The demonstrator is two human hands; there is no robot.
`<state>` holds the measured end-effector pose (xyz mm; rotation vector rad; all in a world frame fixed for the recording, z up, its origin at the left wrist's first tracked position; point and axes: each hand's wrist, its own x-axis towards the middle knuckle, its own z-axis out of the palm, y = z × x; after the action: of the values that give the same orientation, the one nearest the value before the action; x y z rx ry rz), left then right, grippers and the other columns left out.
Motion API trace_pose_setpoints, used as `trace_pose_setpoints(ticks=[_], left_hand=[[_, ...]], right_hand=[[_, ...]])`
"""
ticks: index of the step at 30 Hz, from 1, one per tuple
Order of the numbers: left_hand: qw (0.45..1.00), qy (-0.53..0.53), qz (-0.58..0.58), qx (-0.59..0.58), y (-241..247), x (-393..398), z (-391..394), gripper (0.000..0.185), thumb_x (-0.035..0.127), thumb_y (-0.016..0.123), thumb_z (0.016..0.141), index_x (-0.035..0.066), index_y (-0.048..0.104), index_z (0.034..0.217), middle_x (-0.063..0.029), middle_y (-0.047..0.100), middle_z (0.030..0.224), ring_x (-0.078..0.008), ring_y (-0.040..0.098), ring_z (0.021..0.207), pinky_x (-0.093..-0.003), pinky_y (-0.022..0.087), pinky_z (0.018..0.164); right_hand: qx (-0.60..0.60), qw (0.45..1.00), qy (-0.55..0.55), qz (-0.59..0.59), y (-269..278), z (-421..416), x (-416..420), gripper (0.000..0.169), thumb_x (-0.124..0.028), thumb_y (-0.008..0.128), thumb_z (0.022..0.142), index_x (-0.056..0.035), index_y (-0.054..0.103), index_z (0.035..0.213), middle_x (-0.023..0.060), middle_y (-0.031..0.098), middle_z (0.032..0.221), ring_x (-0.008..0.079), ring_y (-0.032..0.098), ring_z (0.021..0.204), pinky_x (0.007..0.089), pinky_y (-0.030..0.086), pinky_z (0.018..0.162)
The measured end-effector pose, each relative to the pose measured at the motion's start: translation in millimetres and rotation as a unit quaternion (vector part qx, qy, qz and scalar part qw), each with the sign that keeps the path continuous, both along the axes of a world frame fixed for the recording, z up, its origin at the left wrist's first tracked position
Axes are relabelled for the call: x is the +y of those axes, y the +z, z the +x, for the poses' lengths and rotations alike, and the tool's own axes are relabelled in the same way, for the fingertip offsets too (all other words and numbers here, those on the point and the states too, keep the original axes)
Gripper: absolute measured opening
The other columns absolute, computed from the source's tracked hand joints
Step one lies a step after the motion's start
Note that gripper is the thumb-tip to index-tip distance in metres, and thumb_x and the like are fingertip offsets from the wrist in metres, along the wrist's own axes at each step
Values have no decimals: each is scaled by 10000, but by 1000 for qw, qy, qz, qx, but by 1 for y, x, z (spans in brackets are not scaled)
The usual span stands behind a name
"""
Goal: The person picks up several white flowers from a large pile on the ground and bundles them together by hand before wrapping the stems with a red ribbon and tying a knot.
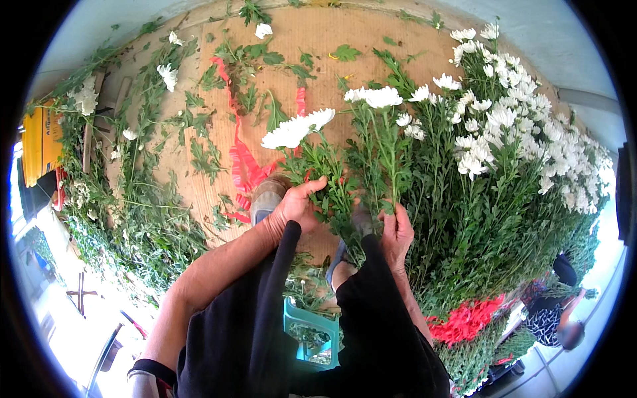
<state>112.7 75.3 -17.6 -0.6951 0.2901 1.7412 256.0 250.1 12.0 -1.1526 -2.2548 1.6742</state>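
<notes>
My left hand (pixel 300 205) is around a small bunch of white chrysanthemums (pixel 298 129), its thumb pointing up along the leafy stems and its fingers partly hidden behind the leaves. Between the thumb and fingers of my right hand (pixel 398 231) is a chrysanthemum stem (pixel 389 156) with a white bloom (pixel 382 97) on top. Both hands are above my shoes, over a brown board (pixel 209 191). Just right of my right hand lies a large heap of cut white chrysanthemums (pixel 502 119), blooms pointing away from me.
Red ribbon (pixel 244 166) lies on the board by my left shoe (pixel 268 199). Stripped leaves and stems (pixel 149 209) are piled at left, near a yellow box (pixel 42 142). A turquoise plastic stool (pixel 311 323) is beneath me. More red strips (pixel 468 321) and another person (pixel 552 318) are lower right.
</notes>
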Motion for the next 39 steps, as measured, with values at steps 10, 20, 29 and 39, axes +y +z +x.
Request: trace_pose_setpoints(ticks=[10,20,29,39], left_hand=[[997,4,-55,52,-7,-6,3,496,359,536,989,63,479,1383,-183,576,1325,-353,540,1255,-482,379,1101],[978,-35,-156,136,-3,6,7,357,171,639,944,12,594,1260,-93,676,1173,-240,635,1093,-399,482,1007],[985,-62,-127,95,2,7,3,332,193,624,954,-30,608,1200,-134,684,1128,-253,655,1051,-400,500,985],[987,12,-136,88,-1,2,2,321,137,627,951,44,555,1250,-153,655,1179,-288,646,1085,-426,524,952]], right_hand=[[-22,996,5,-82,-11,1,-6,265,-108,552,983,-54,652,1222,28,653,886,86,579,768,240,478,690],[8,992,115,-60,-24,11,-39,283,-88,604,910,-38,645,1186,134,643,1007,276,621,937,340,484,846],[-47,980,81,176,-11,-22,7,310,-195,755,823,-69,618,1072,61,548,865,190,513,670,331,473,640],[-44,975,183,121,-24,-13,-18,276,-167,769,818,-49,660,1043,102,659,906,222,641,775,338,514,686]])
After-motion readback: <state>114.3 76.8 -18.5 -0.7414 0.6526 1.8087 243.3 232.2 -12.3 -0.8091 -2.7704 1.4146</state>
